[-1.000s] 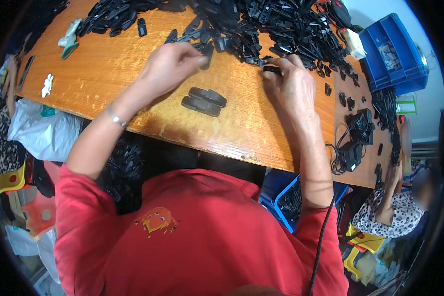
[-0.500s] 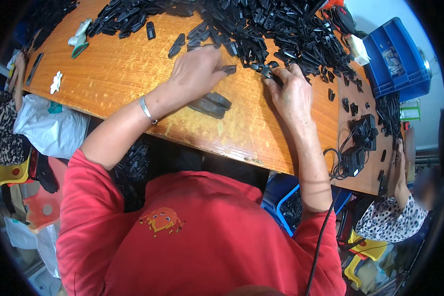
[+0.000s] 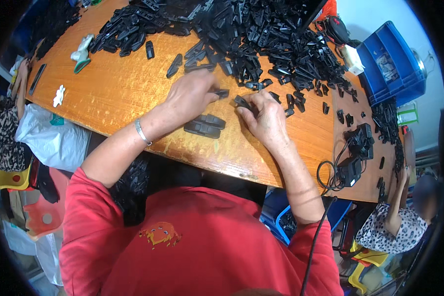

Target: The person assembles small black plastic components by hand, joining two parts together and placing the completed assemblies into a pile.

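My left hand [image 3: 193, 92] pinches a small black plastic part [image 3: 222, 92] between thumb and fingers, over the middle of the wooden table. Facing it, my right hand [image 3: 265, 118] grips another black plastic piece [image 3: 242, 102] by its end. The two pieces point toward each other with a narrow gap between them. On the tabletop just below my left hand, two long black clips [image 3: 203, 126] lie side by side. Beyond both hands spreads a big heap of black plastic parts [image 3: 241, 44], with several loose ones at its near edge.
A blue bin [image 3: 387, 64] stands at the far right, near black power adapters [image 3: 351, 170] with coiled cable. Toward the left lie a white-and-green object [image 3: 82, 53] and a small white piece [image 3: 59, 95]. Other people sit at both sides. A white bag [image 3: 52, 130] hangs left.
My right hand has come away from the heap, moving left and nearer with a black piece in its fingers. My left hand stays close to its place, still pinching its part.
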`<state>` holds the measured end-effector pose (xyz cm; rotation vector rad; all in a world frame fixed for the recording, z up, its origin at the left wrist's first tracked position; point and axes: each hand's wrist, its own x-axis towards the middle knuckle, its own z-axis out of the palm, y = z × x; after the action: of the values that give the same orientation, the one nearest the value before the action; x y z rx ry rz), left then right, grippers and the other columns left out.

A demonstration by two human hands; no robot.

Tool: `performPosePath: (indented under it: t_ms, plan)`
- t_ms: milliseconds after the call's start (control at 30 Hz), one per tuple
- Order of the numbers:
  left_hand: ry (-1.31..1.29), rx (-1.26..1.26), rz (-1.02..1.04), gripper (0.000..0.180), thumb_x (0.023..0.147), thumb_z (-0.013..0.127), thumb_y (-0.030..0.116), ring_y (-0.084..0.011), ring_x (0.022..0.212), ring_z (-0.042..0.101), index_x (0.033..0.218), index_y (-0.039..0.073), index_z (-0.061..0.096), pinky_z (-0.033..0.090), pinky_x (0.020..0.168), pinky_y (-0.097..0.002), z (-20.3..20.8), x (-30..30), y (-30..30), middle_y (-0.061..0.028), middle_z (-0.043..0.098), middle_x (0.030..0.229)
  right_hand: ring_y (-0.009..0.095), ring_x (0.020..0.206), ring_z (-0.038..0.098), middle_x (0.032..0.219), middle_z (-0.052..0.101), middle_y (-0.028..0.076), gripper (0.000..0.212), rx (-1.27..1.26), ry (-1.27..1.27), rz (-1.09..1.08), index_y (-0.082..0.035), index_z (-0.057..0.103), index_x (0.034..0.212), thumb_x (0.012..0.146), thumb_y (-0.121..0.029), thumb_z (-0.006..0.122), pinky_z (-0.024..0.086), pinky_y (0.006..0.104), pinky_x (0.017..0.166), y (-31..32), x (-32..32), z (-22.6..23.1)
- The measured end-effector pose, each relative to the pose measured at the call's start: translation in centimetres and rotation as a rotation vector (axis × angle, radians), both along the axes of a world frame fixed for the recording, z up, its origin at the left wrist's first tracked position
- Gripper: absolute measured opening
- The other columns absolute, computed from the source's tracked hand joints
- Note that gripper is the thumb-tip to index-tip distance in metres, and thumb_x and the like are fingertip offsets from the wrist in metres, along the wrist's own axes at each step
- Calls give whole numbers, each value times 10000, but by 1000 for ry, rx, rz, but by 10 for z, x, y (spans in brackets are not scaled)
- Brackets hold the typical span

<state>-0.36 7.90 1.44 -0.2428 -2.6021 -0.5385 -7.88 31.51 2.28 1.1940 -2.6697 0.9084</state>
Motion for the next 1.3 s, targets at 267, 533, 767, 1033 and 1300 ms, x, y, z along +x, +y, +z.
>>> performPosePath:
  t_ms: [267, 533, 767, 1033, 1300]
  plan:
    - [-424, 1161, -149, 270, 1040, 749, 151, -55, 855, 637, 1251, 2, 671, 525, 720, -225, 15, -13, 26, -7, 711, 1023, 165, 657, 675, 887, 717, 96, 252, -436, -369, 29, -19, 698, 1141, 942, -101, 829, 549, 326, 640, -9, 6, -10]
    - [-597, 1252, -337, 258, 967, 827, 114, -90, 836, 683, 1156, 15, 682, 586, 723, -240, 24, -20, 3, -9, 703, 959, 194, 800, 728, 934, 736, 101, 288, -360, -380, 139, -42, 677, 1196, 943, -89, 807, 576, 342, 742, -2, 2, -7]
    - [-582, 1345, -310, 245, 977, 790, 57, -138, 890, 738, 1172, 11, 648, 651, 812, -285, 22, -7, 2, -37, 724, 1004, 35, 706, 636, 975, 732, 21, 261, -430, -537, 141, -27, 693, 1225, 979, -46, 779, 510, 230, 641, 0, -6, -7]
    - [-609, 1417, -301, 366, 990, 747, 23, -162, 1023, 754, 1328, -1, 609, 662, 922, -318, 8, -2, -12, -91, 738, 1153, 80, 685, 648, 934, 727, 39, 273, -393, -426, 77, -25, 714, 1199, 944, -54, 807, 522, 266, 627, -5, -6, -23]
    - [-342, 892, -177, 354, 970, 757, 23, -189, 1067, 742, 1305, -7, 644, 621, 968, -338, -3, 4, -10, -102, 739, 1188, 173, 692, 671, 927, 709, 98, 296, -283, -234, 56, -24, 753, 1141, 880, -106, 865, 555, 331, 676, -7, -6, -19]
